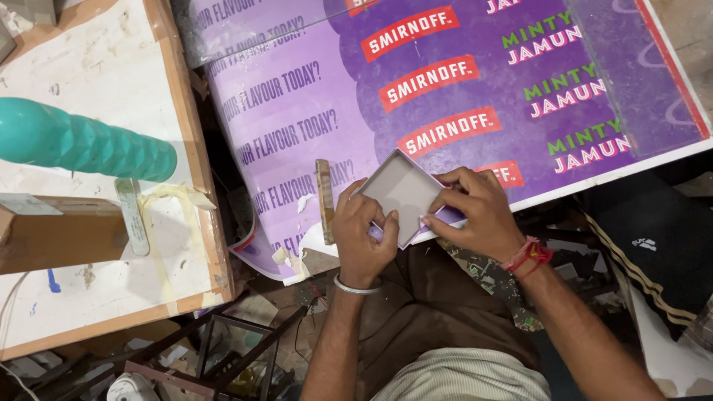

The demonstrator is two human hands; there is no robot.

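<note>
One head-worn camera looks steeply down from close above the person's lap. The left hand [362, 236] and right hand [475, 212] sit just below centre, a purple printed board [445, 89] fills twelve o'clock, and a bench [96, 245] lies at nine o'clock.

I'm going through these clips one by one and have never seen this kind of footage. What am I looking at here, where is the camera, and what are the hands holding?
There is no machine here: a person works with bare hands, and the single camera sits on their head, looking down. Both hands grip a small shallow grey tray with purple edges. The left hand, with a metal bangle at the wrist, pinches its near corner; the right hand, with a red thread at the wrist, holds its right side. Beneath lies a large purple printed sheet. To the left is a white board with a wooden frame, carrying a teal ridged object. A small wooden strip stands beside the left hand.
</note>
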